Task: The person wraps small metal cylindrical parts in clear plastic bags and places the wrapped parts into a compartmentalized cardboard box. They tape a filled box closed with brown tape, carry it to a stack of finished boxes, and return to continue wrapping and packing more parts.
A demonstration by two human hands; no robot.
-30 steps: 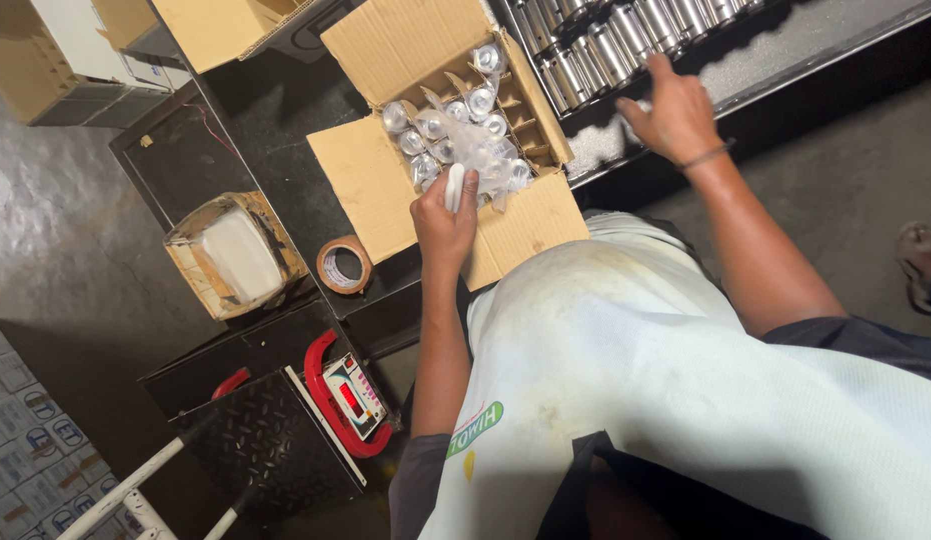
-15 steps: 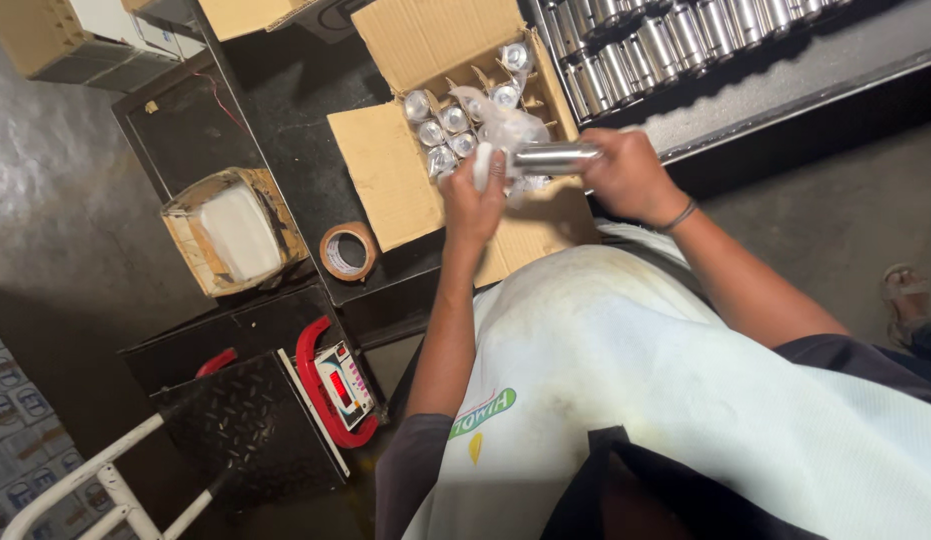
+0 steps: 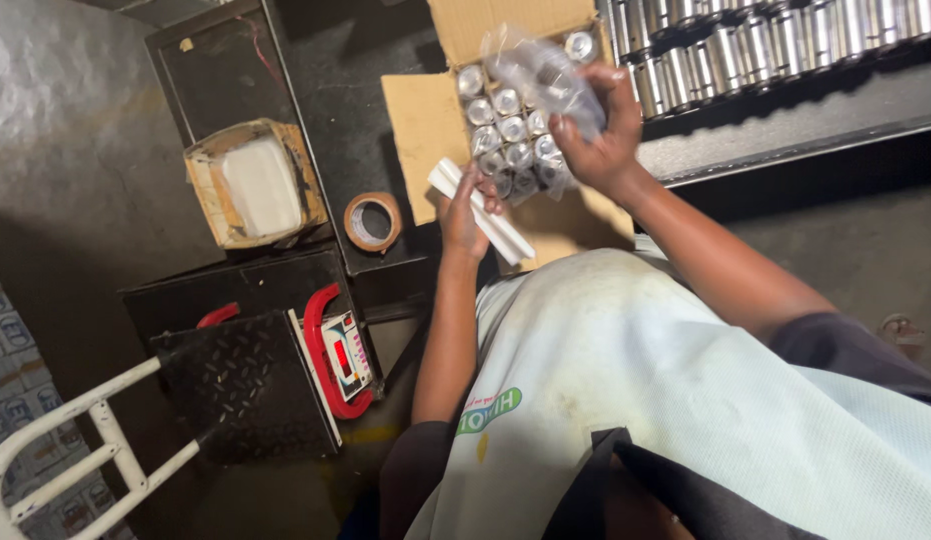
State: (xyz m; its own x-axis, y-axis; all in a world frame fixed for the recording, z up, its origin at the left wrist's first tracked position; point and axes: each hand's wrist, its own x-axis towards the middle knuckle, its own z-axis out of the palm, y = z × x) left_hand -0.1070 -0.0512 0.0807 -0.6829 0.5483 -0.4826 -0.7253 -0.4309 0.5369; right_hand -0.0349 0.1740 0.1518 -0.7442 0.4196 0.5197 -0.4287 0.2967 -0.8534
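My left hand (image 3: 463,212) is at the near edge of an open cardboard box (image 3: 421,122) and grips a white flat bundle (image 3: 482,210) that looks like folded bags. My right hand (image 3: 597,140) is over the box, closed on a clear plastic bag (image 3: 540,70) with a shiny metal cylinder inside. Several bagged metal cylinders (image 3: 505,130) stand upright in the box, packed close together.
Rows of bare metal cylinders (image 3: 765,45) lie on a dark shelf at the upper right. A roll of brown tape (image 3: 372,221) and a worn box holding a white tray (image 3: 250,185) sit left of the cardboard box. Below them stand a red-framed platform scale (image 3: 337,355) and a white trolley handle (image 3: 75,450).
My right hand took a cylinder from the shelf rows and now holds it in a clear bag over the box. My left hand drew back from the box with the white bundle.
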